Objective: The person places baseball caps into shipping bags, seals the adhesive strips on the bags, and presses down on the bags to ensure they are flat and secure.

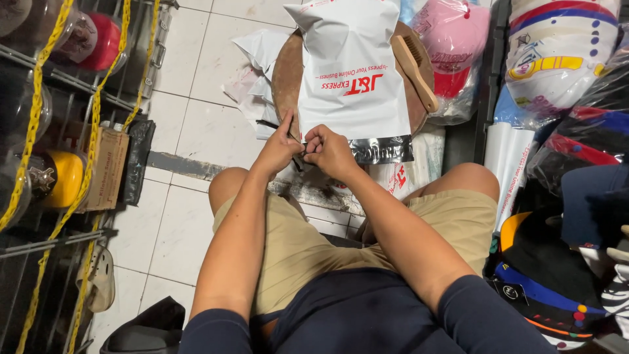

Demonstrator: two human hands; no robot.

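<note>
A white plastic mailer bag (352,72) with red print lies on a round wooden stool (286,78) in front of my knees. Its near end is folded back, showing a grey inner flap (383,149). My left hand (278,148) and my right hand (329,151) meet at the bag's near left corner, fingers pinched on the flap edge. A wooden brush (414,63) rests on the stool at the bag's right side.
More white mailers (257,72) lie on the tiled floor left of the stool. Bagged caps (452,39) and piles of caps (557,282) crowd the right. A wire rack (46,137) with a yellow chain and a cardboard box (108,167) stands at left.
</note>
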